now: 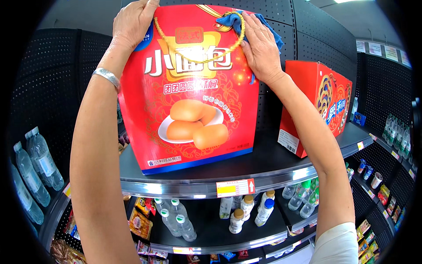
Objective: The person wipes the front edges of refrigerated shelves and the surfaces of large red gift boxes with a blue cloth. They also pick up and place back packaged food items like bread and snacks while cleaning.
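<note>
On the black metal shelf (263,159), a tall red cardboard box (191,92) with a blue bottom band and a twisted yellow rope handle (243,30) stands slightly tilted, left of a second, smaller red box (303,99). Left hand (133,26) at the tall box's upper left edge, fingertips hidden, tightness of grip untellable; right hand (262,49) opened nearly flat, fingers extended over a crumpled blue cloth (276,38) at its upper right corner.

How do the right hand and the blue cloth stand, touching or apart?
Touching. In the head view, the right hand lays its fingers over the blue cloth, which shows on both sides of them.
</note>
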The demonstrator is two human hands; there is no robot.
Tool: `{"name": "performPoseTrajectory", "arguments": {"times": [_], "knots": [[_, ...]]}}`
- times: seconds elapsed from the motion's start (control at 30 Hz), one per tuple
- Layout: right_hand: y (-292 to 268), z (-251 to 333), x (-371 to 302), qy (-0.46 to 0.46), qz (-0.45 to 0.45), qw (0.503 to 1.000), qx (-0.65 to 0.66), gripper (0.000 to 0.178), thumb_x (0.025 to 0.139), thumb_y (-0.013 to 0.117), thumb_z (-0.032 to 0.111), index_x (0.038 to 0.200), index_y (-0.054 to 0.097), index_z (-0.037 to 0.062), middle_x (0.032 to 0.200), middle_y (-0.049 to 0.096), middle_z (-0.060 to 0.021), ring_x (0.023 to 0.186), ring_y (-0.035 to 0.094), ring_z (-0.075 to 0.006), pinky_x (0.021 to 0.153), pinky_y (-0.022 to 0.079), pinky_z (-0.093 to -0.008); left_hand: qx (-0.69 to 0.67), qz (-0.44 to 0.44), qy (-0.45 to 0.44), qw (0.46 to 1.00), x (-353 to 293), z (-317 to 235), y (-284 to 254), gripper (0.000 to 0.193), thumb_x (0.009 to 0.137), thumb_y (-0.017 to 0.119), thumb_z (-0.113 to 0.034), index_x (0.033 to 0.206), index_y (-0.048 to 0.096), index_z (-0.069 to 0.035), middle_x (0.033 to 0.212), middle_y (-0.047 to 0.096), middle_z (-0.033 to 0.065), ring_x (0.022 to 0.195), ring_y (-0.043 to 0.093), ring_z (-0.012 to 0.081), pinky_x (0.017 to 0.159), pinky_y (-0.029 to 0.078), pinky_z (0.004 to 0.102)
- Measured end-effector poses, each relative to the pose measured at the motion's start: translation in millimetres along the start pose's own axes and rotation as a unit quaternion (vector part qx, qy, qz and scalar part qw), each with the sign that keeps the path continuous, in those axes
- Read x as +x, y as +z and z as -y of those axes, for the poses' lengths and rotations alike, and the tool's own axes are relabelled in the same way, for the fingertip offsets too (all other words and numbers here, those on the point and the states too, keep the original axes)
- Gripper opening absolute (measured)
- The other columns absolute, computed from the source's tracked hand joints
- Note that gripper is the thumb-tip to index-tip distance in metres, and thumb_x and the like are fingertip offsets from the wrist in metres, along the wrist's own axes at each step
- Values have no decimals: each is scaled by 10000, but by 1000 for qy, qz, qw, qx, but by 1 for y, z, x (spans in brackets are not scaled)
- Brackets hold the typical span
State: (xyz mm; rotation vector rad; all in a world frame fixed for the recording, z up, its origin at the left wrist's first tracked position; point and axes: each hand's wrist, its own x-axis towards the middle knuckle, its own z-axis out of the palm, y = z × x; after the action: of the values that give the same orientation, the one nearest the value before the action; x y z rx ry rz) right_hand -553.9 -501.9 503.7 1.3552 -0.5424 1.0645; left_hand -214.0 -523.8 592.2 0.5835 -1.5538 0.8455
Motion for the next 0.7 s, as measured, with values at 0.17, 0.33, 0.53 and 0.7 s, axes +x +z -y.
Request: {"name": "performPoseTrajectory", "arguments": {"times": [0.17,0.33,0.53,0.7], "knots": [[1,16,-23,18,10,1000,22,559,934,620,227,1430,459,25,1521,431,-155,1435,363,-333,1168,286,-457,-55,-64,69,994,-6,-38,-6,505,1001,401,-360,742,636,4,728,620,256,743,612,456,696,453,506],[-17,43,-55,-4,59,996,73,630,858,676,193,1422,466,7,1515,429,-181,1420,378,-376,1137,294,-505,-45,-63,69,995,-4,-33,-9,510,996,409,-373,742,627,12,705,607,262,734,610,461,693,452,501],[-43,79,-101,-85,210,964,139,745,785,705,252,1451,448,40,1552,393,-155,1439,372,-333,1139,286,-487,-38,-79,57,995,-7,-36,-4,527,989,413,-403,756,641,12,742,624,260,762,622,457,698,458,502],[-48,103,-117,-175,304,919,180,763,808,717,291,1472,425,56,1584,358,-118,1451,363,-274,1153,287,-441,-35,-91,59,994,-7,-31,-1,521,983,425,-415,772,654,2,746,626,255,769,625,450,694,462,500]]}}
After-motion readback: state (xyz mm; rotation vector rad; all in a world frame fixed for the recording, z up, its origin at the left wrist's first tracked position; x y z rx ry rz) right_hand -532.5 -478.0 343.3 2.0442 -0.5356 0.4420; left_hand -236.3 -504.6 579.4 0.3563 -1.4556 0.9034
